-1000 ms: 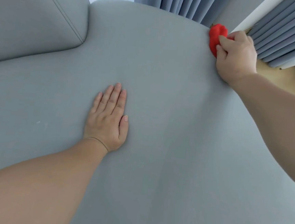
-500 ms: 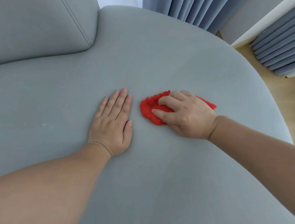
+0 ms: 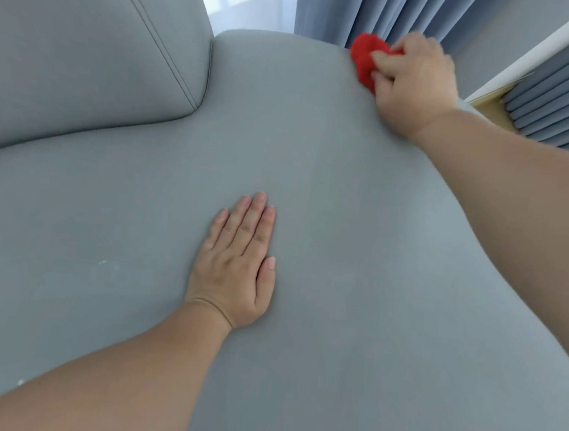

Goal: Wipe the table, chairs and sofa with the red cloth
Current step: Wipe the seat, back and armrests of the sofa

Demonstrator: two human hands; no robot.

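- Sofa (image 3: 341, 254), far edge: the red cloth (image 3: 365, 62) is wadded there, grasped by the right grip (image 3: 415, 85) for wiping pressure.
- Left grip (image 3: 234, 266), released, lies flat at the sofa's middle, probably bracing the reach.

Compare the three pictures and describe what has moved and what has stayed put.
The right hand, gripping the red cloth throughout, swept it from the far edge of the sofa seat in beside the left hand, then back out to the far edge. The left hand stayed flat on the seat.
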